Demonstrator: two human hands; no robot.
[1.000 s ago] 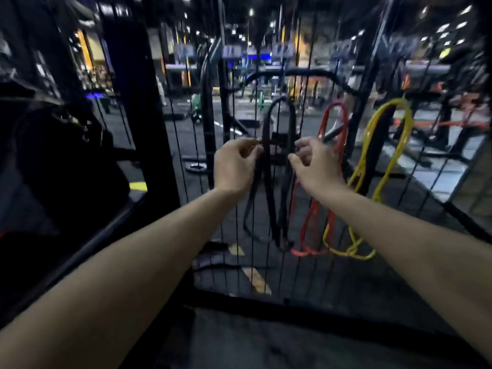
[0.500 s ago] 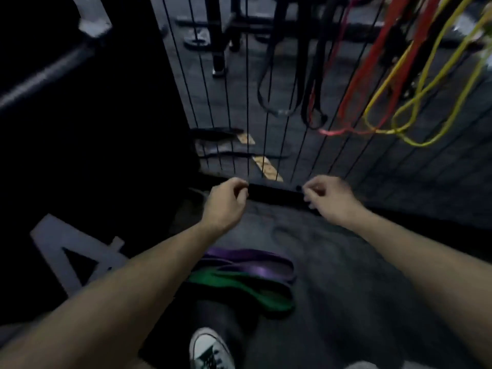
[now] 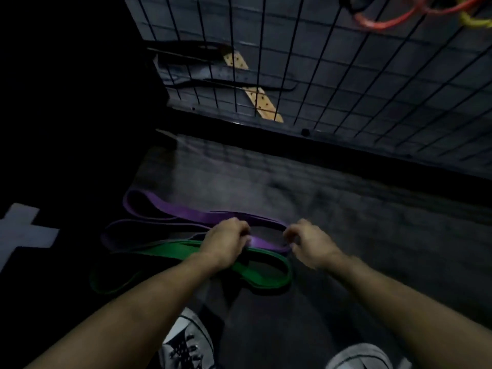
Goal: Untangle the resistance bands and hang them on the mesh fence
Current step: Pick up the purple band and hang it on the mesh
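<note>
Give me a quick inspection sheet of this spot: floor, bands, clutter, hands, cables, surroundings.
Surface: dark floor in front of the fence.
Job's things: purple band and green band lie together on the floor; red band and yellow band hang on the mesh fence.
Clutter: yellow strip on the ground behind the fence.
Grip: left hand curled over the purple band; right hand curled at the band's end; contact blurred.
Cables: nothing seen.
Surroundings: the person's shoes below; white marking at left.
</note>
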